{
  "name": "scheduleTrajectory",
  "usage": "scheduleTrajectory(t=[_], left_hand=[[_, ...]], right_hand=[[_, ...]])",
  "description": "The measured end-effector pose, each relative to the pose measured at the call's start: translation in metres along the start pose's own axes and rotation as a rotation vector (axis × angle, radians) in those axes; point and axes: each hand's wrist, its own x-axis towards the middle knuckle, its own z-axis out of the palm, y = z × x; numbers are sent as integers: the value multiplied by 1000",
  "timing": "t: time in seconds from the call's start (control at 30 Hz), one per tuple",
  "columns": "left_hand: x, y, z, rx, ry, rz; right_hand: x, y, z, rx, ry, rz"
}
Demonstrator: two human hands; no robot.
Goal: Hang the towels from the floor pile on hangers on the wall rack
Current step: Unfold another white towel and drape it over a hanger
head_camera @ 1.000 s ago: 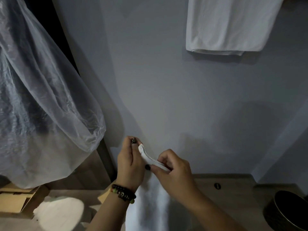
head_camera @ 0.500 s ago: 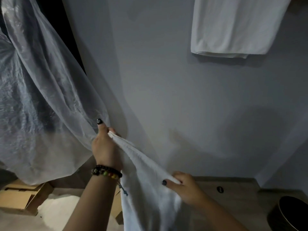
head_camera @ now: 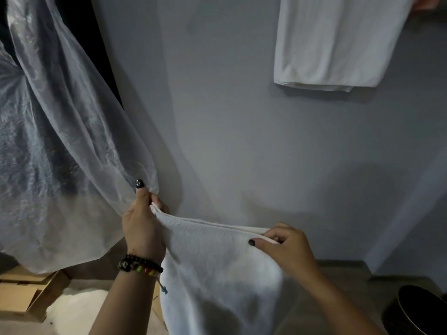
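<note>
Pinch towel (head_camera: pixel 217 267) top edge w/ left hand (head_camera: pixel 142 223) & right hand (head_camera: pixel 287 247), corners spread apart, cloth hanging in front of wall. Keep edge taut & level; fold evenly before draping over hanger.

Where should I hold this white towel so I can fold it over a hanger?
Keep pinching the towel at its top corners, left hand and right hand from either end. The doubled top edge is stretched level, the rest hangs free.
</note>
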Motion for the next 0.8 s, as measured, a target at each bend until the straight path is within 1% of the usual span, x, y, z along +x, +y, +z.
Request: scheduleTrajectory(t=[0.07, 0.13, 0.2, 0.3, 0.37, 0.47, 0.53, 0.6, 0.63, 0.7, 0.73, 0.8], left_hand=[[-1, -2, 1, 11, -17, -14], [-2, 0, 3, 58, -42, -31], [-4, 3, 8, 37, -106, -101], [-7, 5, 9, 85, -241, -176], [-9, 5, 8, 157, -366, -198], [-16, 3, 14, 233, -636, -287], [-23, -2, 23, 284, -778, -333], [-30, -7, 31, 362, -888, -361], [-33, -9, 33, 390, -945, -367], [-37, -12, 34, 484, -1036, -320], [-39, -14, 34, 552, -1049, -275], [-42, -19, 34, 674, -1012, -166]], right_hand=[[2, -8, -2, 0, 95, 44], [4, -17, -7, 47, 138, 90], [7, -24, -15, 67, 117, 46], [9, -34, -26, 0, 67, -21], [12, -40, -32, -29, 86, -19], [17, -52, -35, -45, 108, -47], [18, -62, -35, -31, 86, -80], [18, -72, -33, -34, 58, -105], [17, -76, -32, -38, 49, -109], [16, -83, -30, -34, 34, -104], [16, -85, -29, -30, 30, -101], [14, -87, -30, -25, 24, -101]])
